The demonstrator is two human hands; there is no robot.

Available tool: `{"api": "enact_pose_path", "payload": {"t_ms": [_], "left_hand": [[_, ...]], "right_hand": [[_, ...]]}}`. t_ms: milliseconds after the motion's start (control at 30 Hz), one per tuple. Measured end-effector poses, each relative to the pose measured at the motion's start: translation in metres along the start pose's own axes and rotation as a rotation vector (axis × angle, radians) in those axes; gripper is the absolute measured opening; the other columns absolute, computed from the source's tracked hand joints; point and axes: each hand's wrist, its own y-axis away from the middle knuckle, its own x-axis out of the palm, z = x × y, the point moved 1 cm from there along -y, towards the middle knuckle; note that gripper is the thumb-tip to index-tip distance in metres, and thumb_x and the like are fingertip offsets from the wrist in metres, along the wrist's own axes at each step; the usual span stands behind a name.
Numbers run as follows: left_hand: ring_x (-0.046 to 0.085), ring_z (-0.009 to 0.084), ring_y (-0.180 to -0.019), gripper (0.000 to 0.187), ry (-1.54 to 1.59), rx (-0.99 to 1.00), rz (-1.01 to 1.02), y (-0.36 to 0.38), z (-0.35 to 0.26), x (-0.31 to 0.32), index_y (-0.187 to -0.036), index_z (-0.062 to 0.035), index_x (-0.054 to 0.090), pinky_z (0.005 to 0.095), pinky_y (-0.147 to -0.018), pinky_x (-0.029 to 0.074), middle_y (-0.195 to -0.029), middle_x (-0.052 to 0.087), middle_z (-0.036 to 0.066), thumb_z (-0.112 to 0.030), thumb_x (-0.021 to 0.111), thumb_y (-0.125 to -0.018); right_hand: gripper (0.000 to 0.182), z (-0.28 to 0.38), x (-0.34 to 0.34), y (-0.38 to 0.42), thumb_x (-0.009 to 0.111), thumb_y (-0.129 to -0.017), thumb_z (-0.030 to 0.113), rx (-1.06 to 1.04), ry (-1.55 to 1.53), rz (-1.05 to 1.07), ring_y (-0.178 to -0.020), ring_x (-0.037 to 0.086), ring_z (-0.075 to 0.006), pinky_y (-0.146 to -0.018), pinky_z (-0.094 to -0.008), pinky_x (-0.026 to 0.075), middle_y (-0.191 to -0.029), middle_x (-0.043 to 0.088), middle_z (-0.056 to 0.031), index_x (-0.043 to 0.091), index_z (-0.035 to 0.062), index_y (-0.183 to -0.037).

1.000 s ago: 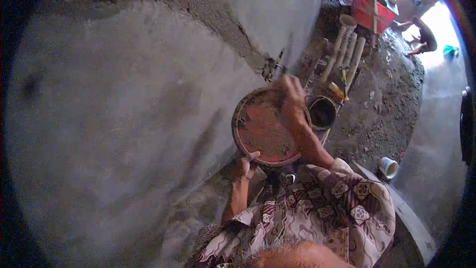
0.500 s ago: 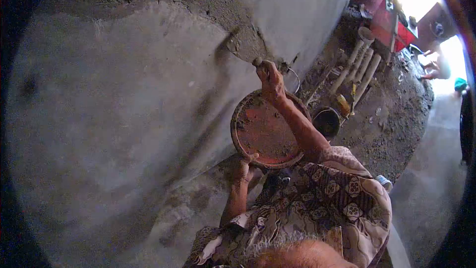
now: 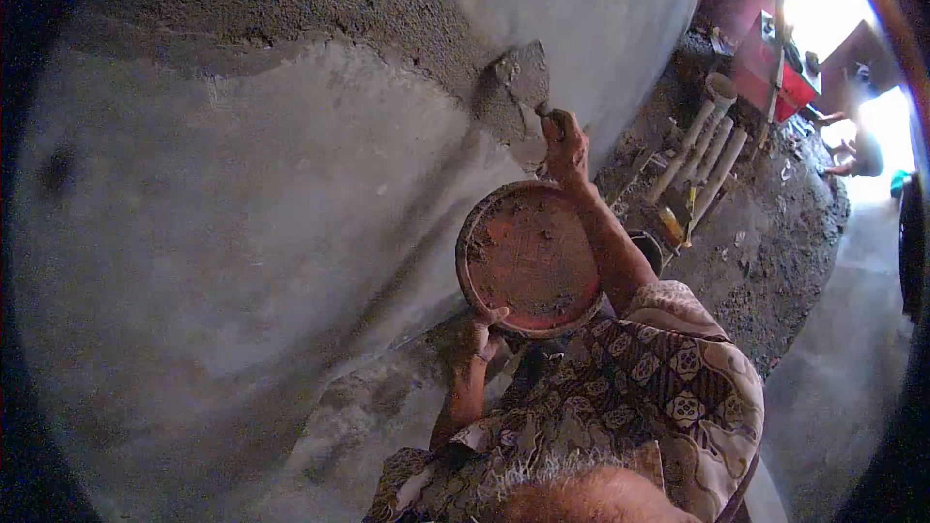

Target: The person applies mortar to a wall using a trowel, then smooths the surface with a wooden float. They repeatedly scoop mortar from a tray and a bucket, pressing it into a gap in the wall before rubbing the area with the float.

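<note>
Right hand [image 3: 565, 147] stretched far out, fist wrapped on the trowel [image 3: 523, 77] against the rough grey wall [image 3: 242, 184]. Left hand [image 3: 477, 337] grips the round red pan [image 3: 528, 257] rim, near the chest.

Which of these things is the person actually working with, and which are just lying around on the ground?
In use:
- trowel, gripped by the right hand, pressed to the wall
- round red pan, held at its rim by the left hand

Lying about:
- pale pipes on the ground
- red box
- dark bucket behind the arm
</note>
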Motion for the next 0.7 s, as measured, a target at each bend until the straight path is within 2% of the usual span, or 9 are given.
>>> {"api": "enact_pose_path", "payload": {"t_ms": [100,167,233,300,433,500,567,633,700], "left_hand": [[0.061,0.0192,-0.078,0.035,-0.023,0.146,0.058,-0.027,0.026,-0.037,-0.104,-0.0073,0.06,0.0347,-0.064,0.052,-0.09,0.062,0.002,-0.016,0.077,-0.074],[0.061,0.0191,-0.078,0.034,-0.161,0.201,0.046,-0.003,0.005,-0.003,-0.102,-0.0067,0.061,0.0344,-0.064,0.052,-0.088,0.062,0.002,-0.018,0.077,-0.074],[0.061,0.0191,-0.077,0.034,-0.303,0.25,0.031,0.003,-0.011,0.013,-0.1,-0.0062,0.062,0.0341,-0.064,0.052,-0.086,0.062,0.003,-0.02,0.077,-0.073],[0.06,0.0182,-0.076,0.031,-0.131,-0.118,0.025,-0.01,-0.01,0.007,-0.098,-0.0056,0.062,0.0332,-0.064,0.052,-0.085,0.062,0.003,-0.019,0.077,-0.074],[0.059,0.0178,-0.077,0.033,0.03,0.045,0.096,-0.003,-0.007,0.015,-0.1,-0.0054,0.059,0.0334,-0.066,0.052,-0.088,0.061,0.003,-0.016,0.076,-0.074],[0.06,0.0192,-0.08,0.039,-0.1,-0.049,0.09,0.008,-0.025,0.045,-0.105,-0.0058,0.056,0.0362,-0.069,0.052,-0.091,0.061,0.003,-0.013,0.077,-0.072],[0.06,0.019,-0.079,0.041,-0.101,0.002,0.072,0.008,-0.019,0.042,-0.107,-0.0057,0.056,0.0359,-0.068,0.052,-0.092,0.06,0.003,-0.013,0.077,-0.072],[0.06,0.0189,-0.078,0.044,-0.101,0.06,0.061,0.002,-0.018,0.04,-0.109,-0.0056,0.055,0.0356,-0.068,0.053,-0.092,0.06,0.003,-0.012,0.077,-0.071],[0.061,0.0186,-0.075,0.044,-0.012,-0.038,0.079,0.002,-0.017,0.031,-0.11,-0.006,0.055,0.0342,-0.065,0.053,-0.093,0.06,0.003,-0.009,0.076,-0.072]], "right_hand": [[0.017,0.016,0.0,-0.033,0.059,-0.091,0.018,-0.136,0.02,0.053,-0.076,0.065,-0.0296,-0.068,-0.0362,0.049,-0.086,0.066,-0.0172,0.061,0.0044,-0.102],[0.016,0.056,-0.003,-0.064,0.059,-0.091,0.018,-0.317,-0.154,0.055,-0.072,0.066,-0.0281,-0.065,-0.0358,0.049,-0.084,0.066,-0.0155,0.062,0.0043,-0.097],[0.016,0.113,-0.009,-0.097,0.058,-0.091,0.019,-0.607,-0.018,-0.049,-0.065,0.064,-0.0284,-0.061,-0.0367,0.049,-0.076,0.065,-0.012,0.063,0.0046,-0.094],[0.018,0.159,-0.013,-0.132,0.056,-0.093,0.022,-0.898,0.029,-0.135,-0.063,0.062,-0.0308,-0.059,-0.0376,0.049,-0.071,0.062,-0.0122,0.063,0.0046,-0.092],[0.022,0.235,-0.042,-0.154,0.067,-0.084,0.021,-0.645,-0.208,-0.121,-0.054,0.056,-0.0296,-0.055,-0.0393,0.046,-0.062,0.057,-0.0126,0.061,0.0018,-0.094],[0.018,0.23,-0.065,-0.15,0.055,-0.094,0.021,-0.433,-0.051,-0.091,-0.066,0.063,-0.0329,-0.061,-0.0382,0.049,-0.076,0.063,-0.0138,0.062,0.0053,-0.096],[0.018,0.164,-0.07,-0.134,0.054,-0.094,0.021,-0.71,0.141,-0.121,-0.07,0.064,-0.0315,-0.063,-0.0366,0.049,-0.08,0.064,-0.0147,0.061,0.0061,-0.101],[0.016,0.054,-0.058,-0.099,0.058,-0.091,0.014,-0.454,0.036,0.043,-0.069,0.063,-0.0308,-0.06,-0.0381,0.049,-0.085,0.065,-0.013,0.062,0.0095,-0.106],[0.015,-0.014,-0.064,-0.051,0.058,-0.091,0.017,-0.24,0.044,0.163,-0.072,0.064,-0.0315,-0.064,-0.038,0.049,-0.086,0.065,-0.0154,0.061,0.0085,-0.103]]}}
